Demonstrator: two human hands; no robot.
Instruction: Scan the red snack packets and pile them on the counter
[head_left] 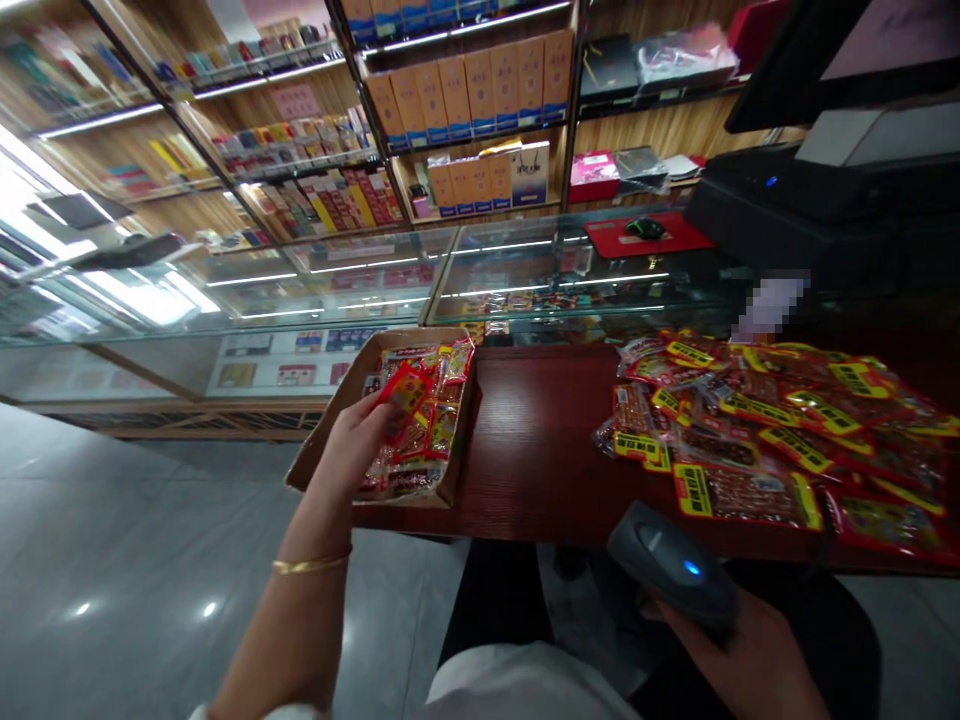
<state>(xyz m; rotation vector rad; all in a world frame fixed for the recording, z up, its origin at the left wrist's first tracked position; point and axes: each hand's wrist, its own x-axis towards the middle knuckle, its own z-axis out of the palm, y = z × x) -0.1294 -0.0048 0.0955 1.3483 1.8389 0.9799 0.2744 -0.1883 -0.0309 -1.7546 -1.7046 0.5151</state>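
My left hand (358,438) is over a shallow cardboard box (463,425), its fingers closed on a red snack packet (406,388). More red and yellow snack packets fill the box beneath it. My right hand (739,645) grips a dark barcode scanner (667,565) with a blue light lit on top, held low before the counter's front edge. To the right, a loose heap of clear, red and yellow snack packets (750,410) covers the dark wooden counter (536,430).
Behind the counter stands a glass display case (360,275). A mouse (645,229) on a red mouse pad (600,240), a black machine (825,220) and a monitor (795,60) are at the back right. Stocked shelves (472,140) line the wall.
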